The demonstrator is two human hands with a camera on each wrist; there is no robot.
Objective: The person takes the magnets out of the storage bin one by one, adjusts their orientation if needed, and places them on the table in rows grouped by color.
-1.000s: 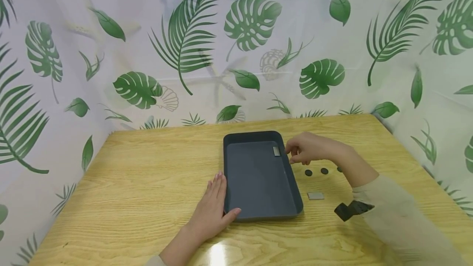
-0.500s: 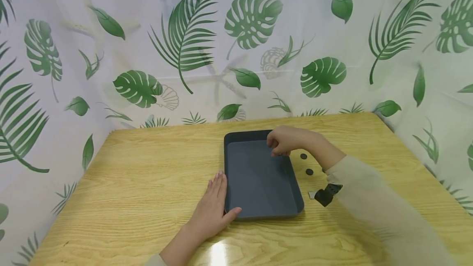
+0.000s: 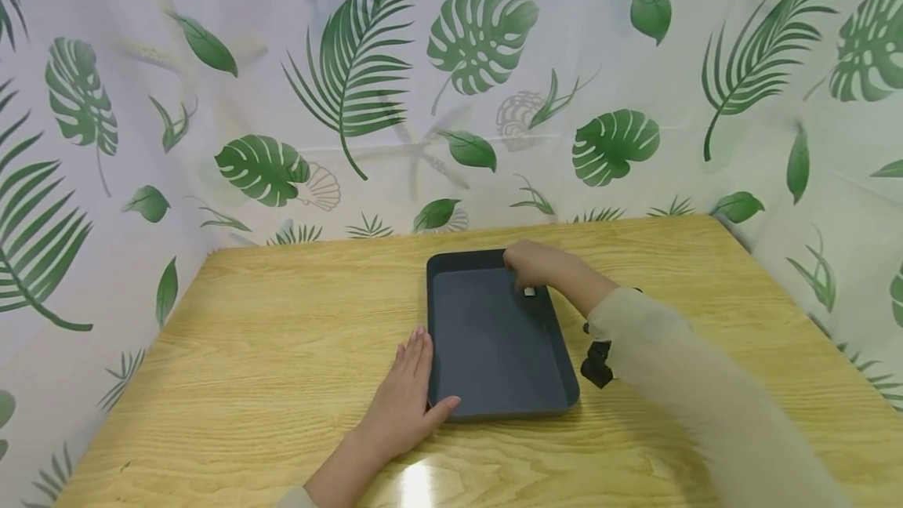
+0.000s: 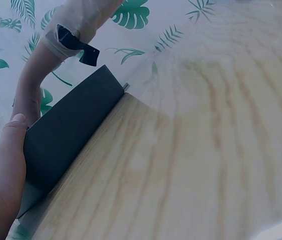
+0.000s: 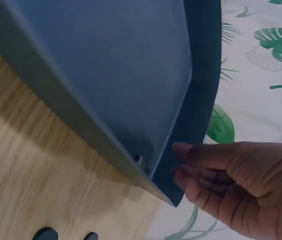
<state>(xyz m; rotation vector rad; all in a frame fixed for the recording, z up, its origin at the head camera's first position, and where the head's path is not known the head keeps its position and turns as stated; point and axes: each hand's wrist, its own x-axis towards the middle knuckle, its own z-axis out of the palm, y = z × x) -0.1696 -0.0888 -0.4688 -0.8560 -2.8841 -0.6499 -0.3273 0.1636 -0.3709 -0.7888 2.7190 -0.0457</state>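
A dark grey rectangular tray (image 3: 494,335) lies on the wooden table. My left hand (image 3: 404,398) rests against its near left corner, fingers straight along the side and thumb over the front rim. At the far right corner, my right hand (image 3: 539,265) reaches over the rim with bent fingers. In the right wrist view its thumb and fingertips overlap the far wall; I cannot tell whether something is between them. A small light rectangular piece (image 3: 530,292) sits inside the tray by the right wall, close to that hand.
Small black discs (image 5: 45,233) lie on the table (image 3: 282,335) right of the tray, mostly hidden by the right sleeve (image 3: 677,359) in the head view. A black device (image 3: 597,364) hangs at the right wrist. A leaf-patterned cloth (image 3: 381,179) stands behind.
My right hand has moved left from beside the tray's right wall, over the light piece, to the far right corner. The left hand and tray have stayed put.
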